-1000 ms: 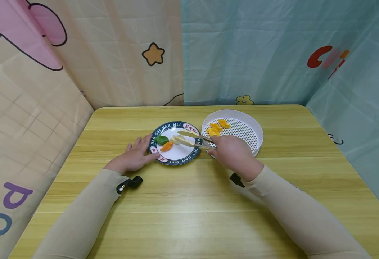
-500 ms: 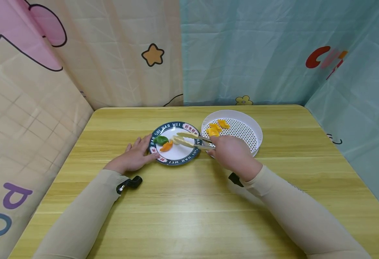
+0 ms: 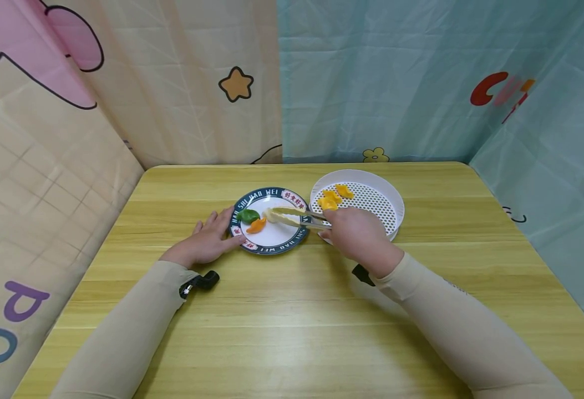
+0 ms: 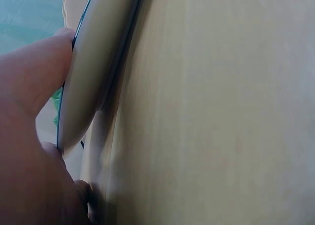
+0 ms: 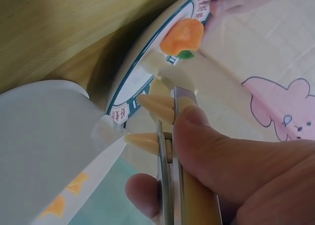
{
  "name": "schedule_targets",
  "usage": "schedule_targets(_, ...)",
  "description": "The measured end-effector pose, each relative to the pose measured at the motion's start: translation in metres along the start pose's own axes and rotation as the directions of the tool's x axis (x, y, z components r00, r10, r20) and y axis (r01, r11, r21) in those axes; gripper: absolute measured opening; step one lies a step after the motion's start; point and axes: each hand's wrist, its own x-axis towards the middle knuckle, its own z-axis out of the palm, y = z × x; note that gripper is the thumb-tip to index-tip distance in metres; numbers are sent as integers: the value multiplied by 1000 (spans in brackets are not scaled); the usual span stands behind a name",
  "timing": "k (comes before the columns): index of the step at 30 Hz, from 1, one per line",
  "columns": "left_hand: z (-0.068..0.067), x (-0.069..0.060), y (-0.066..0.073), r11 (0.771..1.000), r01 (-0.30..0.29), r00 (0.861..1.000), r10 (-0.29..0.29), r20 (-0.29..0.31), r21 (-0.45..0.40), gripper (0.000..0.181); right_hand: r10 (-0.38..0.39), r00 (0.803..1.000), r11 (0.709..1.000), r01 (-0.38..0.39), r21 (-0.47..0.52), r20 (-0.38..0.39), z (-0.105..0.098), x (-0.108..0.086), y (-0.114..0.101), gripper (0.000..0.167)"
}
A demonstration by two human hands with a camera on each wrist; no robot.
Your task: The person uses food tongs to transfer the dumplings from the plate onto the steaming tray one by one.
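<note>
My right hand (image 3: 361, 238) grips a pair of metal tongs (image 3: 294, 211) with pale yellow tips, reaching left over the plate (image 3: 272, 248), which has a dark blue lettered rim. The tips meet at a cream dumpling-like piece (image 3: 270, 214), partly covered by them. Beside it lie a green piece (image 3: 248, 216) and an orange dumpling-like piece (image 3: 257, 225), the latter also clear in the right wrist view (image 5: 182, 37). My left hand (image 3: 208, 239) rests against the plate's left edge with fingers spread and fairly straight; its thumb (image 4: 42, 70) lies on the rim.
A round white steamer tray (image 3: 395, 205) with a perforated base stands right of the plate, close to it. Several yellow dumpling-like pieces (image 3: 331, 196) sit in its left part. Both stand on a wooden table (image 3: 272, 332), with printed curtains (image 3: 371, 83) behind and at the sides.
The tong arms have drawn closer together, and their tips have come onto the cream piece. My left hand and the plate have kept their places.
</note>
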Motion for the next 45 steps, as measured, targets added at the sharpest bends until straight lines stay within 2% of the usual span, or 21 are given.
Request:
schedule_targets(10, 0, 1, 0, 1000, 6, 1000, -6, -1, 4, 103, -20, 998, 1000, 21, 16, -53, 4, -3, 4, 31)
schedule_targets(18, 0, 0, 1, 1000, 7, 1000, -7, 2, 5, 103, 9, 999, 998, -7, 63, -36, 4, -5, 8, 33)
schedule_targets(24, 0, 0, 1, 1000, 9, 1000, -9, 3, 1, 102, 29, 993, 990, -13, 143, -112, -3, -16, 19, 27)
schedule_targets(29, 0, 0, 0, 1000, 7, 1000, -7, 2, -1, 102, 69, 983, 982, -36, 187, -171, -10, -26, 39, 28)
schedule_targets(35, -1, -1, 2, 1000, 8, 1000, -8, 3, -8, 102, 151, 982, 965, -122, 232, -111, -14, -34, 75, 35)
schedule_targets(41, -1, 0, 1, 1000, 8, 1000, -8, 2, -5, 103, 242, 969, 941, -222, 257, -48, -8, -39, 111, 49)
schedule_targets(45, -1, 0, 1, 1000, 8, 1000, -8, 3, -6, 103, 283, 958, 928, -262, 265, -43, -1, -41, 128, 35)
